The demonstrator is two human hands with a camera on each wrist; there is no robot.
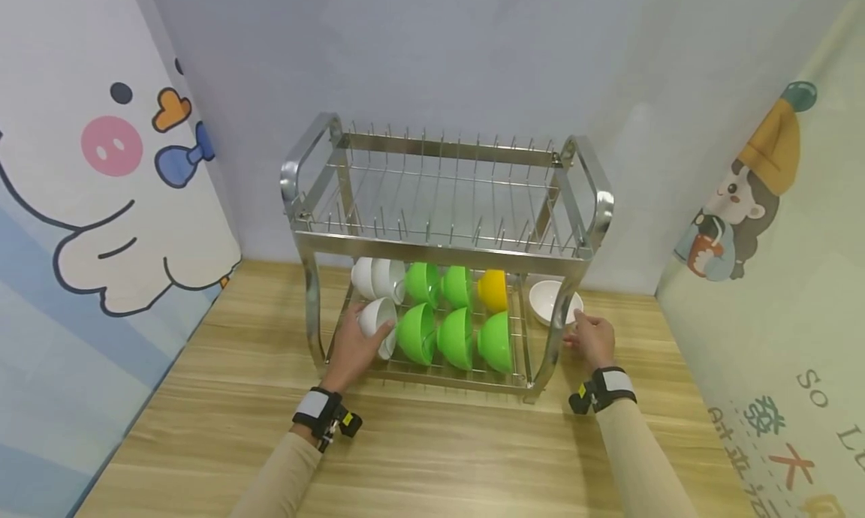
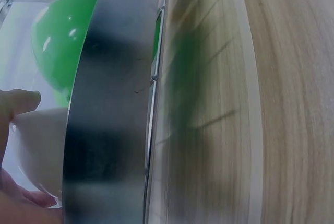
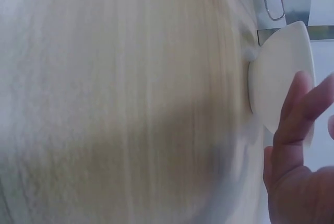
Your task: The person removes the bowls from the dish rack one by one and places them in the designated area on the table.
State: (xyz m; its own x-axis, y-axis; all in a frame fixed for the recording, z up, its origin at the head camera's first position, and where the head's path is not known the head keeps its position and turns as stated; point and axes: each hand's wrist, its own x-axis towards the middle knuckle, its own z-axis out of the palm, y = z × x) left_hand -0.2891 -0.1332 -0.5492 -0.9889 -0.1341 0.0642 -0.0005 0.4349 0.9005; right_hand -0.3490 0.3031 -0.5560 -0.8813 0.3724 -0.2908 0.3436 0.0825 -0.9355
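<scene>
On the lower tier of a metal dish rack [image 1: 442, 249], my left hand [image 1: 354, 345] grips a white bowl [image 1: 377, 317] at the left end of the front row. Its thumb and fingers lie on either side of the bowl [image 2: 44, 151] in the left wrist view, where the rack's front bar hides part of it. Right of the rack, a shallow white bowl [image 1: 544, 300] stands on the table. My right hand [image 1: 592, 341] is beside that bowl, fingertips right at its rim. In the right wrist view, loosely bent fingers [image 3: 292, 125] overlap the bowl's side.
Green bowls [image 1: 456, 338] stand on edge along the lower tier, with white bowls [image 1: 363, 278] and a yellow bowl [image 1: 493, 290] in the back row. The upper tier has upright wire prongs [image 1: 442, 229]. A rack post [image 1: 559, 323] rises between the right-hand bowl and the tier.
</scene>
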